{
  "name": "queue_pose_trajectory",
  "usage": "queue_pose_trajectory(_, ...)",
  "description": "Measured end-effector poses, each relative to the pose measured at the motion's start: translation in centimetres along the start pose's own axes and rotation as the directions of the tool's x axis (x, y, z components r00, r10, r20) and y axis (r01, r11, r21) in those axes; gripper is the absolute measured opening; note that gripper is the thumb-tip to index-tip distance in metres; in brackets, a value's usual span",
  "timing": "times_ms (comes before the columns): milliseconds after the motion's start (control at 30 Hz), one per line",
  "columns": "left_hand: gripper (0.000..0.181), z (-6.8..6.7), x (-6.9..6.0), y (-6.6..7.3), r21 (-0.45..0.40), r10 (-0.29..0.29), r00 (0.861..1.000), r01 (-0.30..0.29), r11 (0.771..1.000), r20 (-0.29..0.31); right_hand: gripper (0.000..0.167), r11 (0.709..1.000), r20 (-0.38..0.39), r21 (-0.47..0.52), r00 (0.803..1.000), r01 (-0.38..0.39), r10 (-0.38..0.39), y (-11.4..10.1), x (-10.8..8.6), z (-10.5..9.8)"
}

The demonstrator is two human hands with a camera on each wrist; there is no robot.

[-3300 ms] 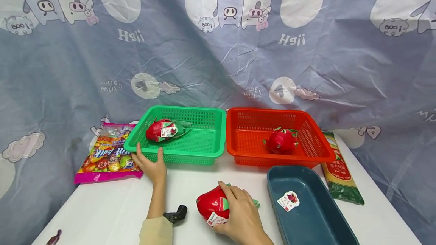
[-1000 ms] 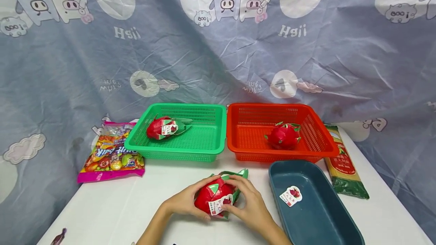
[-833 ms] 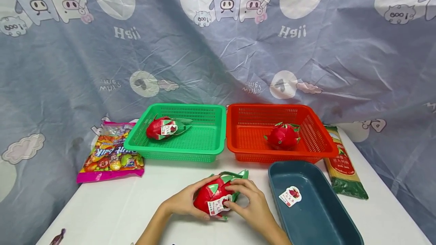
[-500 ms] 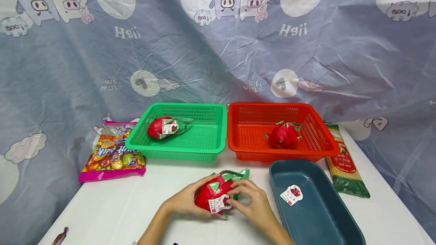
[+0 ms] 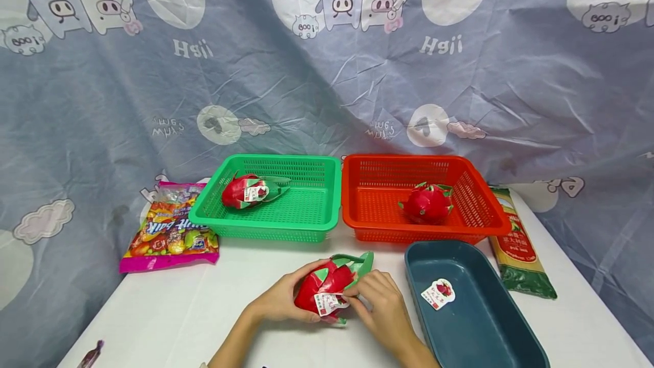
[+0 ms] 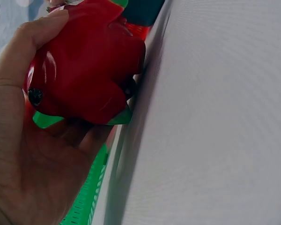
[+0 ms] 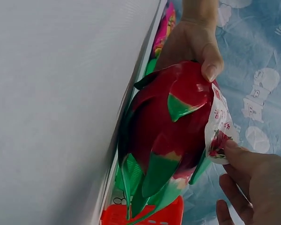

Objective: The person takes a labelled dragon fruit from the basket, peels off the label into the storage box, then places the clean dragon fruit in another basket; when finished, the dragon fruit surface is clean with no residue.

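The left hand (image 5: 282, 299) curls round 1 dragon fruit (image 5: 332, 280), presumably to steady it while the right hand (image 5: 382, 306) pinches the lifted end of its white sticker (image 5: 326, 303).

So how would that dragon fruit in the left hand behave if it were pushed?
The dragon fruit would probably roll, given its rounded body, though its jutting green tips might check it. Its glossy skin could be somewhat slippery.
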State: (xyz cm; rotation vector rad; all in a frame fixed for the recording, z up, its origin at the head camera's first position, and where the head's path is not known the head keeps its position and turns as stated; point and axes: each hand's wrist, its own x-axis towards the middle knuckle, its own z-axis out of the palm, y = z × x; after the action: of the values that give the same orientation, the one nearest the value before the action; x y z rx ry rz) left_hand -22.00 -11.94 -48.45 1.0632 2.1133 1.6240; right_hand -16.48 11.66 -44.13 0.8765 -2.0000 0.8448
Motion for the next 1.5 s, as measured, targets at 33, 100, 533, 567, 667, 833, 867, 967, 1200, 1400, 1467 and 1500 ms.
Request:
queue_pose_trajectory(33,0.092,0.0,0.0,0.0,0.003,0.007,1.000,-0.007,1.000,-0.001,0.014,1.000,0.001,-0.015,1.000,0.017,-0.017,-0.1,0.1,-0.1)
queue_pose_trajectory(100,0.092,0.0,0.0,-0.1,-0.002,0.008,1.000,-0.008,1.000,0.002,0.009,0.999,0.024,-0.038,0.999,0.027,-0.027,-0.5,0.3,-0.3)
queue_pose_trajectory(533,0.091,0.0,0.2,0.0,0.006,0.023,1.000,-0.023,1.000,-0.009,0.027,0.986,0.174,-0.143,0.979,-0.084,0.109,-4.0,1.1,-2.0)
queue_pose_trajectory(567,0.091,0.0,0.3,0.0,0.017,0.030,0.999,-0.030,0.999,-0.016,0.028,0.983,0.189,-0.149,0.973,-0.106,0.134,-4.2,1.2,-2.1)
queue_pose_trajectory(667,0.090,0.0,0.3,0.6,0.043,0.052,0.998,-0.051,0.998,-0.024,0.027,0.969,0.232,-0.167,0.948,-0.183,0.219,-4.6,1.5,-2.4)
queue_pose_trajectory(833,0.090,0.0,0.3,0.6,0.053,0.054,0.998,-0.053,0.997,-0.017,0.026,0.933,0.249,-0.128,0.900,-0.336,0.358,-4.6,1.6,-2.5)
queue_pose_trajectory(867,0.091,0.0,0.3,0.6,0.052,0.058,0.998,-0.057,0.997,-0.014,0.026,0.928,0.254,-0.119,0.892,-0.354,0.373,-4.6,1.5,-2.6)
queue_pose_trajectory(967,0.092,0.1,0.3,-0.1,0.048,0.062,0.998,-0.061,0.997,-0.009,0.024,0.909,0.279,-0.109,0.865,-0.402,0.416,-4.6,1.6,-2.7)
queue_pose_trajectory(1200,0.092,0.4,0.2,-0.4,0.046,0.071,0.997,-0.070,0.997,-0.015,0.028,0.924,0.257,-0.106,0.887,-0.368,0.383,-4.9,1.6,-2.8)
queue_pose_trajectory(1400,0.092,0.2,0.2,0.0,0.084,0.041,0.999,-0.039,0.996,-0.031,0.029,0.905,0.301,-0.076,0.855,-0.419,0.422,-5.9,2.4,-4.0)
queue_pose_trajectory(1467,0.090,-0.1,0.1,0.5,0.096,0.042,0.997,-0.036,0.995,-0.057,0.030,0.888,0.283,-0.067,0.845,-0.455,0.454,-6.3,3.1,-5.3)
queue_pose_trajectory(1500,0.090,-0.3,0.0,0.9,0.097,0.041,0.996,-0.034,0.995,-0.073,0.031,0.875,0.262,-0.076,0.837,-0.479,0.481,-6.5,3.6,-6.2)
